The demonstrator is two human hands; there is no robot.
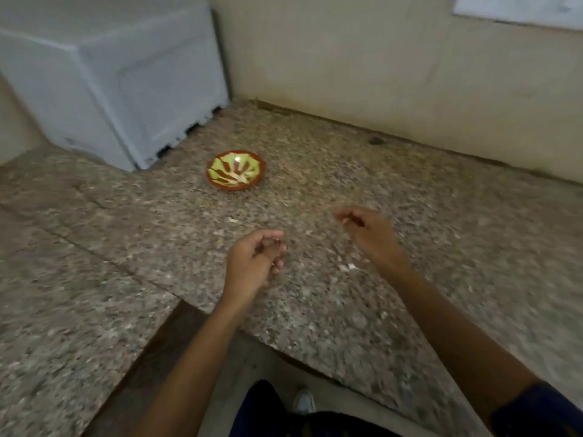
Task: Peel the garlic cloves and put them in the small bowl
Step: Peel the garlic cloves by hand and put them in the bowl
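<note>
Dark trousers (262, 405) and one white shoe (303, 402) sit at frame bottom on the floor, then an L-shaped speckled stone surface (315, 294) meeting a beige wall (378, 74) in a corner. Two hands over it, well apart: left hand (252, 263) with fingers curled, contents too blurred to tell; right hand (367, 230) with fingertips pinched on a thin pale sliver, likely garlic skin. Farther back: one small bowl (236, 175), red-rimmed with green pattern, holding several pale garlic cloves (241, 178) (blur blocks a count), one white appliance (110, 80) far-left, one paper sheet (520, 7) on the wall.
</note>
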